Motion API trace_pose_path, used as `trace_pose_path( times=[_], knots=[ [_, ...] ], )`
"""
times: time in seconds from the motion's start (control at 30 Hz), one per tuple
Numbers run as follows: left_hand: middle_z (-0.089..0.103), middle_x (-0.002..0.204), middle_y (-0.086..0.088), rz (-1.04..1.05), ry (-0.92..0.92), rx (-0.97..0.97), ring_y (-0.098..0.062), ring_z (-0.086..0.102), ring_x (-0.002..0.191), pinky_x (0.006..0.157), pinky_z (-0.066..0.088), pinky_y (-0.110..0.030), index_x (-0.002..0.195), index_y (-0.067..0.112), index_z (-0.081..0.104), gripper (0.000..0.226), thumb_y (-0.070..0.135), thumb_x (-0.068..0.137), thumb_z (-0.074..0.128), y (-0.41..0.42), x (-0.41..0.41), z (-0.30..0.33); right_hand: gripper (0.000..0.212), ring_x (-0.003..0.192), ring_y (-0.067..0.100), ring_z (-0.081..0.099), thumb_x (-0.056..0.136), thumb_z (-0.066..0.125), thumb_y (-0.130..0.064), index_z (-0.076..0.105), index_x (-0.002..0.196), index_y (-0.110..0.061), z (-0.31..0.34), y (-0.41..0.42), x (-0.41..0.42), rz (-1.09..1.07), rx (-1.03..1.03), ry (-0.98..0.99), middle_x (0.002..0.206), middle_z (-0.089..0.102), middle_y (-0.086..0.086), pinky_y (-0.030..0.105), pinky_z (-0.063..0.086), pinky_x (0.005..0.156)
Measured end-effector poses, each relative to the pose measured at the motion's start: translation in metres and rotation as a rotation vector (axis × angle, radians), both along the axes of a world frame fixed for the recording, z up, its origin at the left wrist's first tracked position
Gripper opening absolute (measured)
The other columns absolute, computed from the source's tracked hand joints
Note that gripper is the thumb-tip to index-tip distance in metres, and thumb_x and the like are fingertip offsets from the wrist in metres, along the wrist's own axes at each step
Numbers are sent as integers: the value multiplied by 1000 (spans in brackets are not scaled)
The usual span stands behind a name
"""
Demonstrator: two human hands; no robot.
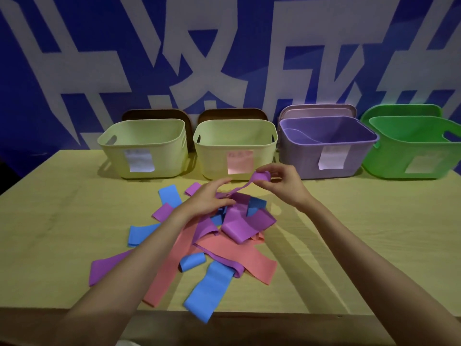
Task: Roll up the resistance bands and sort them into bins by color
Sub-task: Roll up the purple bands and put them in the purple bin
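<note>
right hand (279,182) pinches purple band (259,178) roll | left hand (212,198) grips its tail

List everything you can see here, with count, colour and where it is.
Bins: four; two cream, one purple, one green; in a row at the table's far edge.
Paper labels: four, one on each bin front.
Resistance bands: a loose pile of purple, blue and coral, middle of the table.
Purple band: one, partly rolled, held above the pile.
Backdrop: blue and white, behind.
Left hand: pinches the band's tail.
Right hand: grip on the roll.
</note>
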State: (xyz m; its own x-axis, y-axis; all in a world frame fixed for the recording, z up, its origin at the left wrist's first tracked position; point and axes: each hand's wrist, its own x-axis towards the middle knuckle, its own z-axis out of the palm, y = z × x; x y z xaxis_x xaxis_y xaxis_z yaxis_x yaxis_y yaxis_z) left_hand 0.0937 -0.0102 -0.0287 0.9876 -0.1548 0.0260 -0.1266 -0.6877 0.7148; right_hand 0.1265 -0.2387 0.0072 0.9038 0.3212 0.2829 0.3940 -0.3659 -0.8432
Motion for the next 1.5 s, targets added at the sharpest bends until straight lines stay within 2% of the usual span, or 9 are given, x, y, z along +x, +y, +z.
trace_pose_path(
  times=[0.13, 0.33, 0.53, 0.67, 0.77, 0.9, 1.1, 1.23, 1.5],
  knots=[
    [59, 128, 2, -52, 52, -103, -10, 58, 103, 78, 52, -21, 136, 16, 52, 44, 12, 93, 61, -3, 7, -3, 23, 67, 3, 57, 76, 80, -16, 74, 96, -7, 7, -3, -3, -71, 196, 125, 78, 68, -2, 15, 47, 64],
    [59, 64, 5, 98, -110, 52, 1, 51, 61, 66, 38, -31, 69, 21, 64, 26, 15, 94, 60, 15, 24, 2, 11, 64, 12, 58, 82, 74, -19, 73, 81, -7, 4, -28, 3, -289, 409, 401, 70, 66, 3, 21, 43, 58],
    [64, 63, 3, 242, -321, 24, -1, 54, 56, 56, 41, -25, 72, 11, 72, 23, 29, 86, 71, 14, 22, 23, 9, 54, 14, 53, 86, 68, -19, 66, 84, -10, -8, -58, -6, -315, 380, 596, 61, 56, -1, 24, 37, 50],
    [52, 52, -3, 170, -203, 85, -8, 38, 35, 35, 26, -20, 68, 8, 70, 36, 40, 85, 70, 7, 17, 37, 18, 41, 14, 44, 88, 66, -17, 60, 75, -7, -23, -77, -14, -314, 424, 645, 53, 49, 5, 21, 32, 38],
    [42, 53, -6, 105, -4, 60, -15, 34, 44, 39, 23, -24, 67, -4, 62, 66, 62, 75, 66, 4, 13, 41, 24, 36, 9, 41, 92, 63, -19, 57, 72, -6, -32, -87, -23, -322, 447, 648, 46, 50, 1, 18, 33, 36],
    [41, 49, 7, 64, 188, 49, -8, 34, 48, 46, 27, -21, 51, 17, 63, 45, 51, 79, 70, -6, 6, 48, 25, 38, 8, 42, 95, 59, -19, 57, 73, -7, -43, -98, -30, -352, 517, 610, 46, 49, -1, 17, 32, 36],
    [56, 77, -4, 132, 580, -286, -11, 49, 64, 58, 47, -23, 91, 10, 71, 44, 35, 58, 86, -8, 2, 47, 20, 32, 15, 46, 96, 57, -19, 58, 92, 1, -48, -112, -34, -498, 532, 456, 44, 52, 5, 23, 41, 32],
    [59, 80, -10, 231, 672, -629, -18, 58, 75, 61, 60, -29, 86, 1, 63, 3, 0, 89, 61, -21, -3, 51, 22, 36, 11, 53, 96, 58, -21, 55, 96, 1, -50, -122, -37, -569, 408, 320, 62, 59, 16, 22, 42, 35],
    [62, 85, -7, 371, 608, -683, -14, 58, 81, 55, 57, -20, 91, 6, 62, 10, -4, 90, 59, -38, -11, 45, 17, 59, 11, 49, 88, 67, -16, 66, 75, -6, -53, -139, -48, -645, 202, 77, 61, 57, 0, 25, 38, 54]
  ],
)
